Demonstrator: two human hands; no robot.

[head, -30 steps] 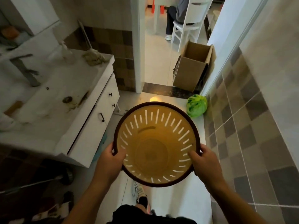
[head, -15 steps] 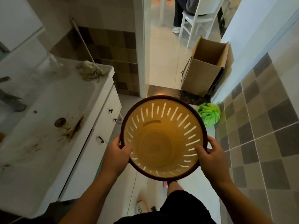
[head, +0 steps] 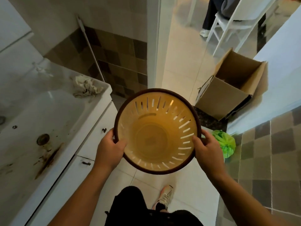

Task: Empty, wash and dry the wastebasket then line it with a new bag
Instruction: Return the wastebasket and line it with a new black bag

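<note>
Over at the left of the frame sits a white sink, its basin stained with rusty streaks around the drain, and a crumpled rag lies on its back corner. A pale mop handle leans against the tiled wall just behind that rag. Below the sink, a white cabinet shows small dark knobs. Nearer the middle, the left hand grips the wastebasket at its dark brown rim, thumb curled over the edge into the yellow inside and fingers wrapped underneath. The wastebasket is held in the air at the centre of the frame, mouth tipped up towards the camera, its slotted walls letting light through and its inside bare. On the opposite rim the right hand clamps in the same way, thumb inside, fingers out of sight below. Beneath the basket, a sneaker stands on the pale floor tiles. Further right, an open cardboard box rests by the doorway, and a knotted green bag lies on the floor against the chequered wall, just beside the right hand in the frame. At the upper right, a white chair stands in the next room.
</note>
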